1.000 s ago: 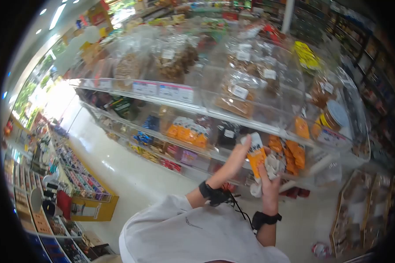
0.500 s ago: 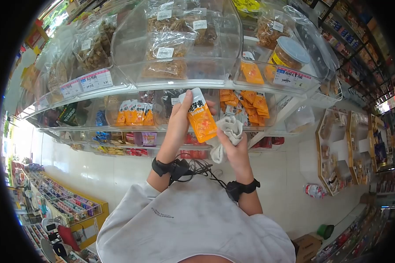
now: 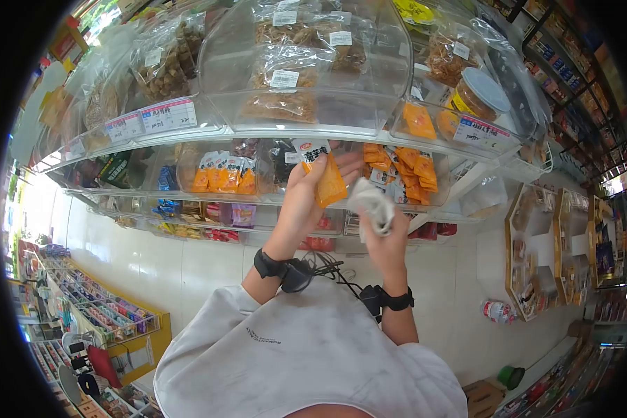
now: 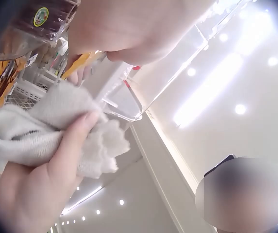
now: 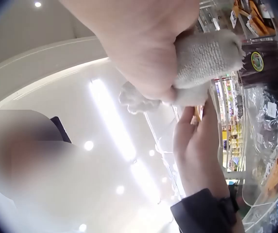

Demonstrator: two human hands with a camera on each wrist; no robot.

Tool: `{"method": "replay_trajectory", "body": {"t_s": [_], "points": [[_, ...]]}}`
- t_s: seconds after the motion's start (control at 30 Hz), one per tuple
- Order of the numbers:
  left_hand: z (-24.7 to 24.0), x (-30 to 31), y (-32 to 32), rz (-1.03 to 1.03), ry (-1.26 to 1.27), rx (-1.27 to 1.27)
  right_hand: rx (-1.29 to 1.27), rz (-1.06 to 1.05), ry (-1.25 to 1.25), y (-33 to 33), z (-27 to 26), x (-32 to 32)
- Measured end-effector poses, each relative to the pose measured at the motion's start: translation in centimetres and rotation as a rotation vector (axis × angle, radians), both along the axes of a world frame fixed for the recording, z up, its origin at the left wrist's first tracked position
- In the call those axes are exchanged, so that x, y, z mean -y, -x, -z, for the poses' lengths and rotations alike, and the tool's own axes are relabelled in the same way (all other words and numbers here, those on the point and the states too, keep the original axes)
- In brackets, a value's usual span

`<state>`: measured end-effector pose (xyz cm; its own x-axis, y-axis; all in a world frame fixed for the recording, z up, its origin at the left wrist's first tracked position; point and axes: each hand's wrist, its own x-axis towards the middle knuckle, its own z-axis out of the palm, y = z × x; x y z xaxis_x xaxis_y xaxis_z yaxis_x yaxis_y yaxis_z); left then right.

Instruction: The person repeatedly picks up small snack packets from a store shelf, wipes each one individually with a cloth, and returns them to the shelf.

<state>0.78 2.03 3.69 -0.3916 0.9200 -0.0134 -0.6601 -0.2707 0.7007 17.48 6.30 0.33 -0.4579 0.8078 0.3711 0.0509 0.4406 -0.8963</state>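
Pouch (image 3: 331,187) of orange and white is pinched in my left hand (image 3: 299,205) as my right hand (image 3: 387,244) clutches what looks like a greyish cloth (image 3: 373,209)

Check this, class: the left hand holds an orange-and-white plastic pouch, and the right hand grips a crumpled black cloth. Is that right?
The colour is wrong: the head view shows the right hand gripping a crumpled pale cloth. The left hand does hold the orange-and-white pouch.
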Motion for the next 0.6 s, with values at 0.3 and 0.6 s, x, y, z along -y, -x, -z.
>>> {"method": "replay_trajectory", "body": {"t_s": [0.3,0.6], "points": [[-0.8,1.1,0.5,0.128,0.006,0.036,-0.109,-0.151,0.646,1.0,-1.7,0.9],[-0.3,1.1,0.5,0.109,0.043,0.021,-0.112,-0.207,0.611,1.5,-1.3,0.6]]}}
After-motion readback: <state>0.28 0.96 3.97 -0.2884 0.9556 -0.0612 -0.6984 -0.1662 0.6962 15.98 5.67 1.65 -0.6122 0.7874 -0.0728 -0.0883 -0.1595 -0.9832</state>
